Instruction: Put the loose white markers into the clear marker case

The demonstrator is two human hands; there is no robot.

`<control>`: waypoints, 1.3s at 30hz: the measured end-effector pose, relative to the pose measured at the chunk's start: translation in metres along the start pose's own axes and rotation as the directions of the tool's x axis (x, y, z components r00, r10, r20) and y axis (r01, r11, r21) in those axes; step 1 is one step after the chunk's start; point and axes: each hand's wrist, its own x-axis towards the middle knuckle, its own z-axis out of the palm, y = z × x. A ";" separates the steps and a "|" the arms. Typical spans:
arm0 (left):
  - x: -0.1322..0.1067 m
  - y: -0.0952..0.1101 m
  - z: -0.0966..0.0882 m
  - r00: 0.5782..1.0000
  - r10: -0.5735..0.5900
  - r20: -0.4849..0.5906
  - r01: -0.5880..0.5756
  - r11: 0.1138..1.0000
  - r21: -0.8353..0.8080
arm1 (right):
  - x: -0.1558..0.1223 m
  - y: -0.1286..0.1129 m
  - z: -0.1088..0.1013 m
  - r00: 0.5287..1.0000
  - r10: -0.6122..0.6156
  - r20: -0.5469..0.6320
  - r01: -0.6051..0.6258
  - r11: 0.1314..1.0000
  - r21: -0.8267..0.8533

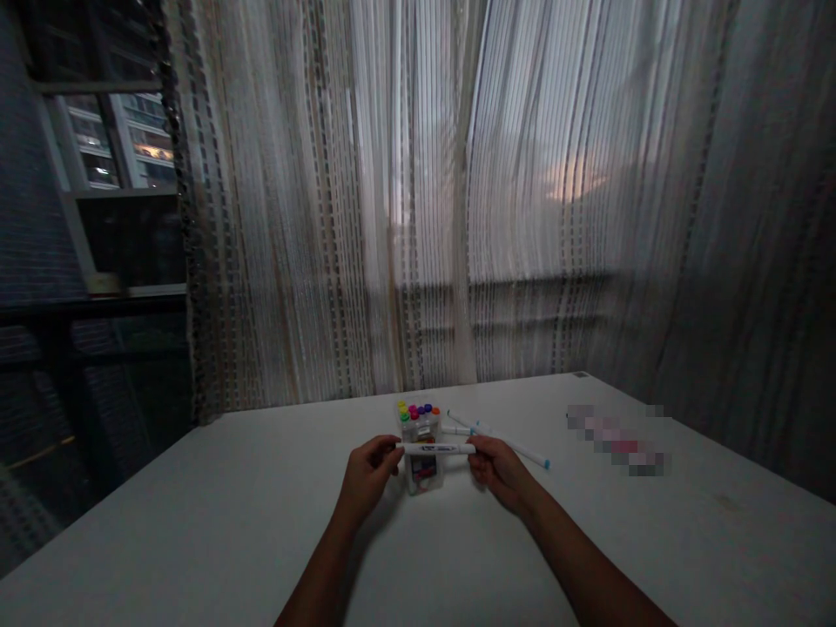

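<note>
On the pale counter (196, 505) by the curtain, a white marker (436, 448) lies crosswise before the marker box (420, 422), with the left hand (367, 477) and right hand (500, 470) each closing a pinching grip on one end.

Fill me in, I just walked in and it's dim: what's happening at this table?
A person holds a white marker level, the left hand at one end and the right hand at the other. Behind it stands a clear marker box with coloured caps showing. Loose markers lie on the white table past the right hand.
</note>
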 end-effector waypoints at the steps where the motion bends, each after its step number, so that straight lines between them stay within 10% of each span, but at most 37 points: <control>1: 0.000 0.000 0.000 1.000 0.007 -0.007 -0.007 1.000 -0.003 | 0.000 -0.001 0.000 1.000 -0.001 0.002 0.001 1.000 0.001; 39: 0.001 0.001 -0.003 0.998 0.018 -0.054 -0.021 0.999 -0.043 | 0.006 0.004 -0.006 0.999 0.015 -0.048 -0.015 1.000 -0.001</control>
